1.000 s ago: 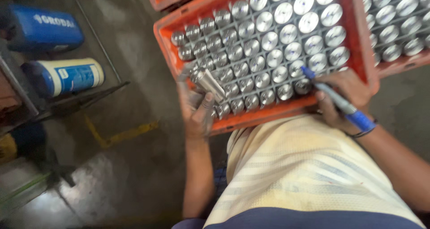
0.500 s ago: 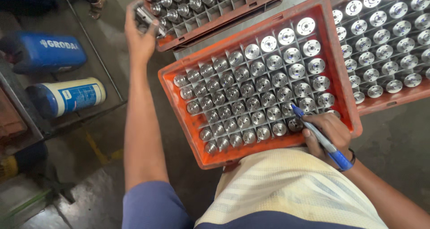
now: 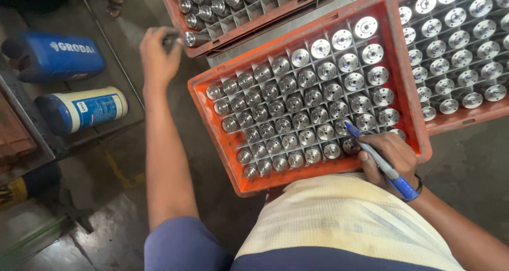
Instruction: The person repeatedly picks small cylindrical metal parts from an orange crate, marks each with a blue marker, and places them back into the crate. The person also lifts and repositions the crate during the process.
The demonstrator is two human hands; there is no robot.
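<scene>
The middle orange crate (image 3: 408, 90) rests against the person's lap, its grid of cells filled with upright shiny metal parts (image 3: 313, 96). Beyond its far left corner sits a second crate (image 3: 254, 29), partly filled with the same parts, and off its right side a third crate (image 3: 466, 117), also full. Left of the middle crate, on the floor, lie a blue jug (image 3: 53, 56) and a white-and-blue can (image 3: 85, 109).

The hands are well apart. The left hand (image 3: 156, 56) is stretched out to the near edge of the second crate, fingers closed around one metal part (image 3: 188, 37). The right hand (image 3: 389, 157) rests on the near right corner of the middle crate, gripping a blue marker (image 3: 379, 162) whose tip touches a part there.
</scene>
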